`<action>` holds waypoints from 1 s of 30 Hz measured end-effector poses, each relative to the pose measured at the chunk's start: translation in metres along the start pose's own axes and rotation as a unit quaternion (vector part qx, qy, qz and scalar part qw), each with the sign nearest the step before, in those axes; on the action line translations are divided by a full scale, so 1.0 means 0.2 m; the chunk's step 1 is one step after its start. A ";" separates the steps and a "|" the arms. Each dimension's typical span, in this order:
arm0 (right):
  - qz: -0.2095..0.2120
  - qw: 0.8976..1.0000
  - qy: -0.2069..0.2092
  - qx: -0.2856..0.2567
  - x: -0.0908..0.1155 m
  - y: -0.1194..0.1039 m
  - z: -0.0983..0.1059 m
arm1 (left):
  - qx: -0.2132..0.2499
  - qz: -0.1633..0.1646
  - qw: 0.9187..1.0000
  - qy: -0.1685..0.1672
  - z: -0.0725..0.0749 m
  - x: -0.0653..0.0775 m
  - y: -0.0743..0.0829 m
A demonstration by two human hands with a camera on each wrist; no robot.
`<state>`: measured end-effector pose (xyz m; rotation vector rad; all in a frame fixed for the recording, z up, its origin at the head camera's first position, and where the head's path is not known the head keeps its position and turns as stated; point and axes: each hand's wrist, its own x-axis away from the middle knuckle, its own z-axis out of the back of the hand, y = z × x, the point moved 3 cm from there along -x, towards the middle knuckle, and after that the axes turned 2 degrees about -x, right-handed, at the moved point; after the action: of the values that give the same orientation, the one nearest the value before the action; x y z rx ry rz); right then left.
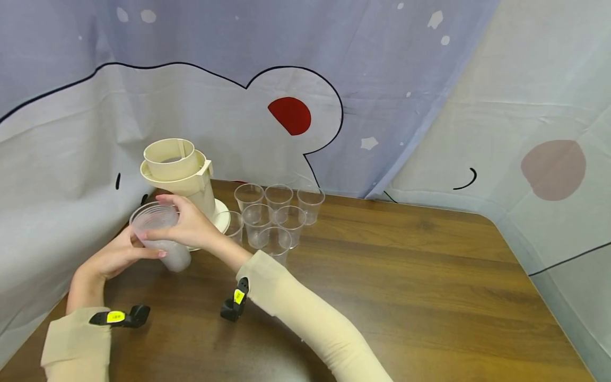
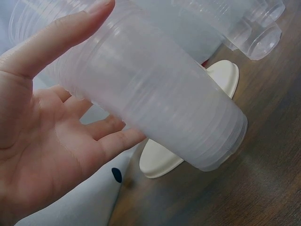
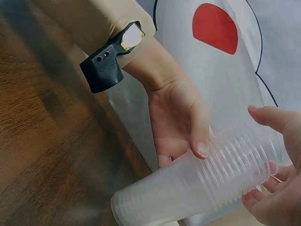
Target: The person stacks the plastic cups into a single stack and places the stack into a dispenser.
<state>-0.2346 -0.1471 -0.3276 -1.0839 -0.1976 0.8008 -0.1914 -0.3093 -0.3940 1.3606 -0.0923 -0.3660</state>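
A stack of nested clear plastic cups [image 1: 176,259] is held tilted above the table, its rims toward the upper left. My left hand [image 1: 116,254] grips the stack from the side, with the thumb across the near face and the fingers behind, as the left wrist view shows of the left hand [image 2: 56,136]. Over the rim end, my right hand [image 1: 193,225] holds the top cups between thumb and fingers. In the right wrist view the right hand [image 3: 282,188] is partly cut off at the edge, its fingertips right at the rims of the cup stack [image 3: 164,193].
Just behind the hands stands a cream plastic container [image 1: 191,185] with a round open top and a wide base [image 1: 222,216]. Several single clear cups [image 1: 258,223] stand upright in a group to its right. A patterned cloth [image 1: 215,116] hangs behind the wooden table [image 1: 406,281].
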 end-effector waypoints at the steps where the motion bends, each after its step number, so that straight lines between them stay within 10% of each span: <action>1: -0.002 1.000 -0.001 0.000 0.00 0.00 0.00 | -0.005 0.004 1.000 0.002 0.00 0.00 0.00; 30: -0.022 0.999 -0.004 0.043 0.01 -0.02 0.01 | -0.027 0.015 1.000 0.006 0.00 0.01 0.00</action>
<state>-0.2319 -0.1451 -0.3251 -0.9923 -0.1916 0.7680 -0.1889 -0.3097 -0.3949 1.3075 -0.0913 -0.3330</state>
